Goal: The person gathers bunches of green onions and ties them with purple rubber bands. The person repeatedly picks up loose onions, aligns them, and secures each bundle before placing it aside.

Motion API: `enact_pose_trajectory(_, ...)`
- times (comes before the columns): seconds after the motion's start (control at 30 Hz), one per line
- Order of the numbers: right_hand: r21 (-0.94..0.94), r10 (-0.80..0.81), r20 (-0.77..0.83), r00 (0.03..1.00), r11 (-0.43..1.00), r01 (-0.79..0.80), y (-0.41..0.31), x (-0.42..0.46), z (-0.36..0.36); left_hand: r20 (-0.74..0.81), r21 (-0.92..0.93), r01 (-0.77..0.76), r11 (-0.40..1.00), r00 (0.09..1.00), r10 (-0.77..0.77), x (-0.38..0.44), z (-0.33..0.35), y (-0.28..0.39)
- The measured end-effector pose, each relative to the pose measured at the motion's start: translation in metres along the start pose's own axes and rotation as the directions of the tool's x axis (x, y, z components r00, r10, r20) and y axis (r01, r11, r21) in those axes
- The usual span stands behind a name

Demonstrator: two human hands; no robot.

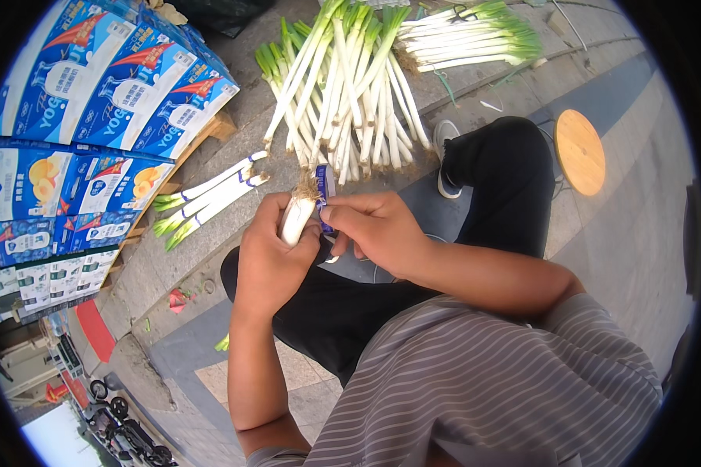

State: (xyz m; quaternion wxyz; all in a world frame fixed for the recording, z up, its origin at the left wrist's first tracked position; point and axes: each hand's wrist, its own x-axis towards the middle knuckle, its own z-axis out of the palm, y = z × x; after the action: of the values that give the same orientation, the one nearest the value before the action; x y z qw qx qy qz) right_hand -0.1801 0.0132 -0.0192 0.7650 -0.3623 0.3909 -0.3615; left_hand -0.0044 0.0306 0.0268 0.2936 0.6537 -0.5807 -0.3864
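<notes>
My left hand (277,251) is closed around the white stalk of a leek or large green onion (297,219), its root end pointing away from me. Close beside it, my right hand (374,227) pinches a purple printed band or label (325,181) against the stalk. Past my hands lies a big loose pile of green onions (350,99), roots towards me. A second bundle (467,38) rests at the back right. To the left, several stalks with purple bands (216,195) lie together on the stone ledge.
Stacked blue yogurt cartons (117,87) stand on a wooden pallet (216,128) at the left. A round wooden stool top (580,153) is at the right. A red scrap (177,300) lies on the paving, and wheeled vehicles (128,426) are at the lower left.
</notes>
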Motion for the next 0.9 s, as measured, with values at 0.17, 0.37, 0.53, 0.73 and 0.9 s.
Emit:
enact_pose_trajectory(0.17, 0.015, 0.042, -0.009, 0.999, 0.999, -0.042, -0.004, 0.0, -0.003, -0.041, -0.103, -0.053, 0.993, 0.998, 0.049, -0.001, 0.004, 0.0)
enact_pose_trajectory(0.37, 0.007, 0.031, -0.035, 0.999, 0.999, -0.031, 0.0, 0.001, 0.001, 0.018, 0.033, 0.01, 0.999, 1.0, -0.011, 0.002, 0.001, 0.005)
enact_pose_trajectory(0.53, -0.01, 0.02, -0.023, 1.0, 1.0, -0.02, 0.003, 0.001, 0.001, 0.01, 0.041, -0.019, 0.999, 1.0, 0.018, 0.002, 0.003, 0.003)
enact_pose_trajectory(0.73, 0.057, 0.087, -0.079, 0.993, 0.995, -0.083, 0.009, 0.01, -0.006, 0.013, 0.084, 0.004, 0.996, 1.0, -0.006, 0.002, 0.0, 0.005)
enact_pose_trajectory(0.9, 0.165, 0.223, -0.276, 0.935, 0.969, -0.183, -0.003, 0.042, -0.028, 0.052, -0.046, 0.025, 0.999, 0.998, -0.023, -0.001, 0.0, 0.004)
